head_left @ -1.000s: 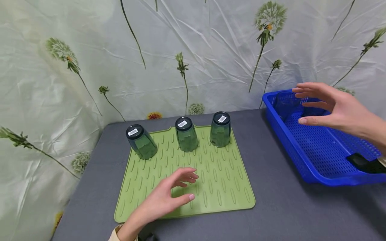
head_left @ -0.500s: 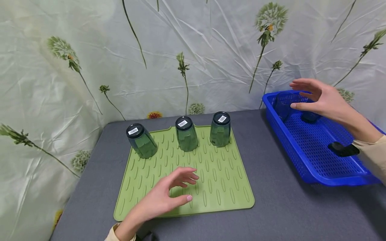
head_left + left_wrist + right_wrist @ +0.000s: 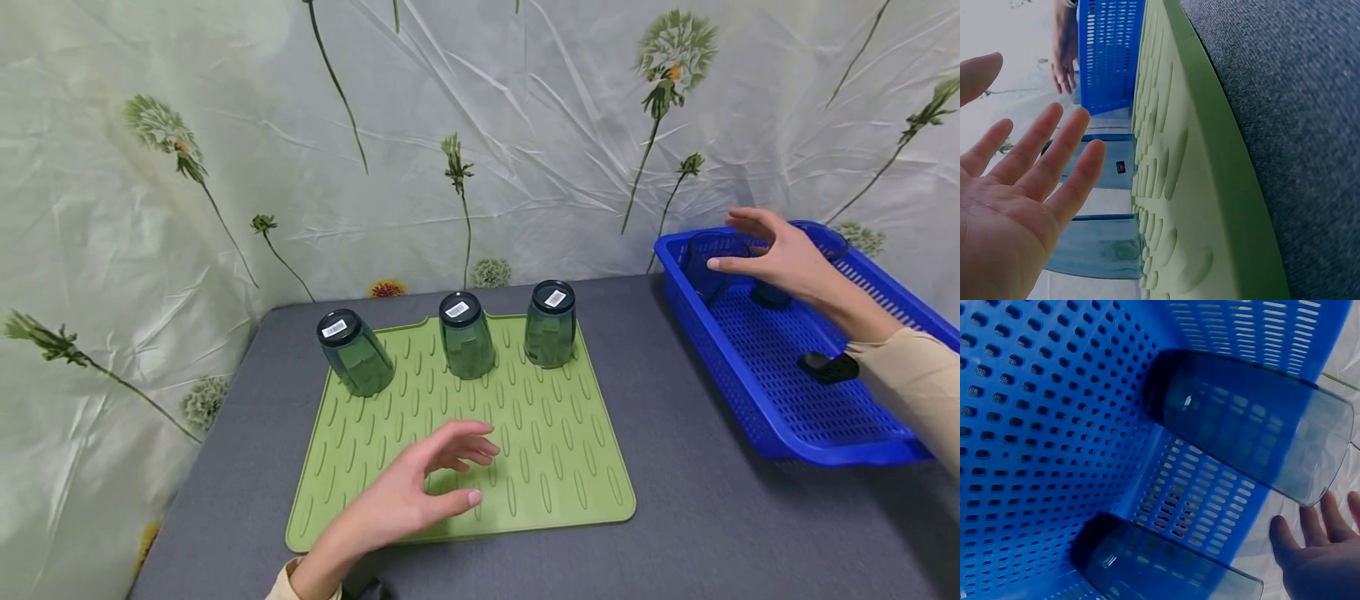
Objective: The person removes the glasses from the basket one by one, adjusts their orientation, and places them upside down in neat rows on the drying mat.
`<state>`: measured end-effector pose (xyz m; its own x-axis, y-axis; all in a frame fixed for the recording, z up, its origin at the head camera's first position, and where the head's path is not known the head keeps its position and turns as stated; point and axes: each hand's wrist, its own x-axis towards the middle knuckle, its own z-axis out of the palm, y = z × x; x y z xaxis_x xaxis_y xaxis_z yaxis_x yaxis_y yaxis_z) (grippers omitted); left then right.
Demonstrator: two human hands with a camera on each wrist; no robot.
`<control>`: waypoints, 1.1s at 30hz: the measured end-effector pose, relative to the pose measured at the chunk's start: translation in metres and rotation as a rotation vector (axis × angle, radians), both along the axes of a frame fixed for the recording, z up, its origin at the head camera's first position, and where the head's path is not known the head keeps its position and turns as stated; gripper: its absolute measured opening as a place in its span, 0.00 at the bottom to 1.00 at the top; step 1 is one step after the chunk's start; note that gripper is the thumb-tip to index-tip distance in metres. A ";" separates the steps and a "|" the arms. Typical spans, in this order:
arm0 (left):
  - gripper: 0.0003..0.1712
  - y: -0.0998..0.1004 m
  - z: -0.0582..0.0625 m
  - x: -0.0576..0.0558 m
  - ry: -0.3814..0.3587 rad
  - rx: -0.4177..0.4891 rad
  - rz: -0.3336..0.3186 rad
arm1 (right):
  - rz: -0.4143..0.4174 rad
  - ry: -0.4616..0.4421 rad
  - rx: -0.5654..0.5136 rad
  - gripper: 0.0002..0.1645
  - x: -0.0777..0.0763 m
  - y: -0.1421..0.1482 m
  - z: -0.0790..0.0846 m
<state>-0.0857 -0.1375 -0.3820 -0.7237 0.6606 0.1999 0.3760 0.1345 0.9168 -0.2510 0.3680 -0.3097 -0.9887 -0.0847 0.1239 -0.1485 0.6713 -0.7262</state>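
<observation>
My right hand (image 3: 791, 258) hangs over the far end of a blue plastic basket (image 3: 720, 375), thumb and fingers apart and holding nothing. Two dark clear glasses stand upright in there; in the right wrist view, the fingertips are right at the rim of one glass (image 3: 1241, 425), while the other glass (image 3: 1166, 565) stands beside it. Low over a green drying mat (image 3: 540, 467) I hold my left hand (image 3: 420, 483), palm facing right, fingers loosely bent with nothing between them. Three green glasses rest upside down along the mat's back: left (image 3: 363, 362), middle (image 3: 468, 346) and right (image 3: 551, 333).
Grey cloth (image 3: 652, 533) covers the table under mat and basket. Behind it hangs a pale curtain (image 3: 555, 158) with a dandelion print. The basket's near wall (image 3: 832, 454) rises at the right, with bare tabletop between it and the mat.
My right hand has moved left over the basket, towards the glasses at its far end, bringing more of the sleeve into view. The left hand and the glasses on the mat stay put.
</observation>
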 end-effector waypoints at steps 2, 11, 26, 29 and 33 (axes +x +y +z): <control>0.35 0.000 0.000 0.001 -0.005 -0.017 0.000 | 0.019 -0.043 0.015 0.54 -0.002 0.001 -0.001; 0.34 0.001 0.000 0.004 -0.052 -0.063 0.006 | 0.063 -0.152 -0.010 0.55 -0.009 0.004 -0.013; 0.33 0.001 -0.004 0.004 -0.081 -0.075 -0.001 | 0.046 -0.163 -0.031 0.51 -0.013 0.006 -0.017; 0.33 0.001 -0.006 0.003 -0.056 -0.073 0.014 | 0.036 -0.157 -0.031 0.51 -0.010 0.006 -0.016; 0.33 0.002 -0.007 0.001 -0.030 -0.069 0.049 | 0.034 -0.158 -0.067 0.51 -0.008 0.005 -0.017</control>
<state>-0.0851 -0.1358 -0.3888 -0.7607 0.6353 0.1329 0.3398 0.2154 0.9155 -0.2592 0.3730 -0.3264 -0.9930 -0.1151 -0.0267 -0.0504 0.6169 -0.7854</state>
